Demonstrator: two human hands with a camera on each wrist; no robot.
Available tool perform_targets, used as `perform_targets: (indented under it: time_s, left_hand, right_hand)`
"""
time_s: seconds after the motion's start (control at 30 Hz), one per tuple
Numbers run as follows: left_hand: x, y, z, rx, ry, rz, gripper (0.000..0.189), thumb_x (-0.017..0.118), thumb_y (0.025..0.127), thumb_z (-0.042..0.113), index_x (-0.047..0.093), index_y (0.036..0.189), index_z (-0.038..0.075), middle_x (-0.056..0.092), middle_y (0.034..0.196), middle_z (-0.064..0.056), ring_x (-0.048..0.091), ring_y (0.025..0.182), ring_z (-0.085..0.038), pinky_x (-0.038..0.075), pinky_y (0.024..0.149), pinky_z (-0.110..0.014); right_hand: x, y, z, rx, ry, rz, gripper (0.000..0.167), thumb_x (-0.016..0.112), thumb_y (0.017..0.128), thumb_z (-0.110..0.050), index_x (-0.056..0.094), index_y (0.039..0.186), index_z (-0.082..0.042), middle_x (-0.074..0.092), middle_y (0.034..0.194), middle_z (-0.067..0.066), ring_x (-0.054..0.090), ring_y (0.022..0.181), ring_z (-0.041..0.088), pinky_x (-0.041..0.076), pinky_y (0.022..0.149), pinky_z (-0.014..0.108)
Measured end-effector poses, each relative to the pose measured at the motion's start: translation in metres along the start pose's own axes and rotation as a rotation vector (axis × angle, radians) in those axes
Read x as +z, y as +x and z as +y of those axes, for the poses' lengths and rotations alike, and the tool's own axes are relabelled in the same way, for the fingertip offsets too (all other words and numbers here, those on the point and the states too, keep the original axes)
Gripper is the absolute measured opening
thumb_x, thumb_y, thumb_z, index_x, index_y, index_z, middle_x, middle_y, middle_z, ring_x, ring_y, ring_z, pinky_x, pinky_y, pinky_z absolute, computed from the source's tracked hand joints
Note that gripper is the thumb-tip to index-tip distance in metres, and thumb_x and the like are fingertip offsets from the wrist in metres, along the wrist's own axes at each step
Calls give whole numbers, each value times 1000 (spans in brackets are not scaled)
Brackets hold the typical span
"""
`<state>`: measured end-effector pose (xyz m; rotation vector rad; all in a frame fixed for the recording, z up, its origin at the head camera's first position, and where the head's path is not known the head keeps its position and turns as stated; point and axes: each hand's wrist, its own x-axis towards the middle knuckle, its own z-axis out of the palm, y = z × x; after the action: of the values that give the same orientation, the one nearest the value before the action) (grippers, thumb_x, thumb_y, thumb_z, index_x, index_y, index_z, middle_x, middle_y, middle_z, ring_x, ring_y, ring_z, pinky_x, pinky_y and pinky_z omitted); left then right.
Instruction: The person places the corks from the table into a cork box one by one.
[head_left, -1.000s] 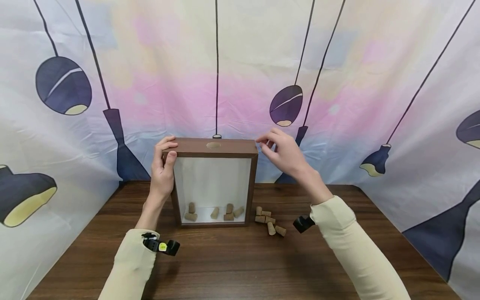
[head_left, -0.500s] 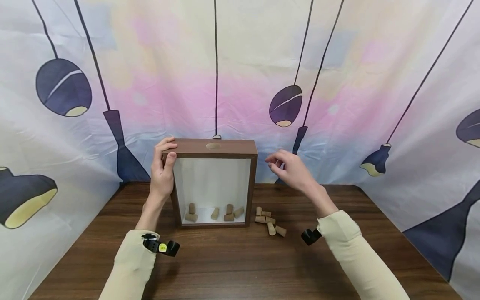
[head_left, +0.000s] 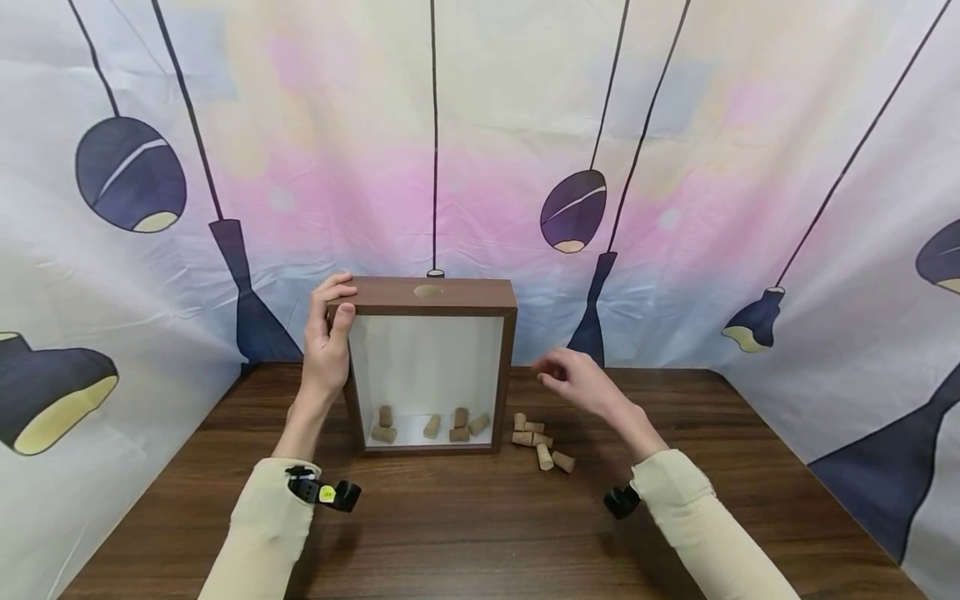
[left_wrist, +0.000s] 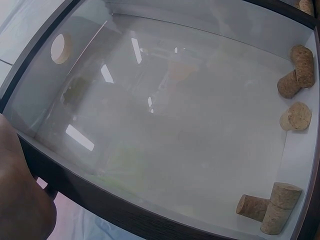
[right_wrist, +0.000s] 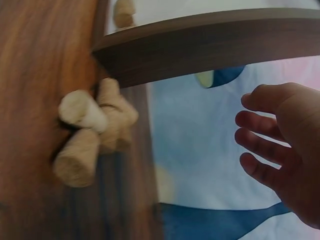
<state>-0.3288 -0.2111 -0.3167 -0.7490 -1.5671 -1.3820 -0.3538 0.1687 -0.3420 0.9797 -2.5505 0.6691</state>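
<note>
A brown-framed display box (head_left: pixel 435 310) with a clear front stands upright on the table, an oval hole (head_left: pixel 429 291) in its top. Inside, at the bottom, lie several corks (left_wrist: pixel 296 116). My left hand (head_left: pixel 326 346) grips the box's upper left corner, thumb on the front edge and fingers over the top. To the right of the box, my right hand (head_left: pixel 581 383) hovers with loosely bent fingers and nothing in them. Below it, a small pile of loose corks (head_left: pixel 543 456) lies on the table; the right wrist view shows these corks (right_wrist: pixel 80 111) left of the hand.
The dark wooden table (head_left: pixel 465 533) runs back to a printed cloth backdrop (head_left: pixel 495 125) with lamp drawings. Each wrist carries a black strapped camera, such as the left one (head_left: pixel 346 496).
My right hand has come away from the box's top right corner, moving right and down toward the loose corks. The left hand and the box have stayed in place.
</note>
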Motion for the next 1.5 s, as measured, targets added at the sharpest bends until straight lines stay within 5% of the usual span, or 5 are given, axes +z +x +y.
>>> perform_targets:
  time_s: [0.27,0.83,1.1,1.5]
  left_hand:
    - [1,1,1,0,5,-9,37,46,107,23,49,127,-9,41,147,-22,40,138,-16,34,98,-21]
    - [1,0,2,-4,-12,-2,37,47,106,23,50,126,-8,42,147,-21,40,137,-18,34,99,-21]
    - [1,0,3,-5,-9,-1,37,47,107,23,50,126,-8,42,147,-21,40,138,-18,34,99,-22]
    - [0,-1,2,-17,-6,1,40,48,106,27,50,126,-8,42,147,-20,39,138,-19,34,98,-22]
  right_hand:
    - [20,-13,16,89,35,-94,14,65,96,-13,72,108,-12,69,95,-1,61,80,8,50,71,27]
    - [51,-38,38,143,135,-284,17,62,99,-18,71,111,-11,68,96,-5,62,83,7,50,73,27]
    - [50,-38,36,150,140,-293,14,62,99,-16,73,107,-15,70,93,-7,64,83,6,51,74,27]
    - [43,-35,34,121,106,-159,9,68,94,-15,74,101,-17,67,93,-5,60,77,4,50,69,24]
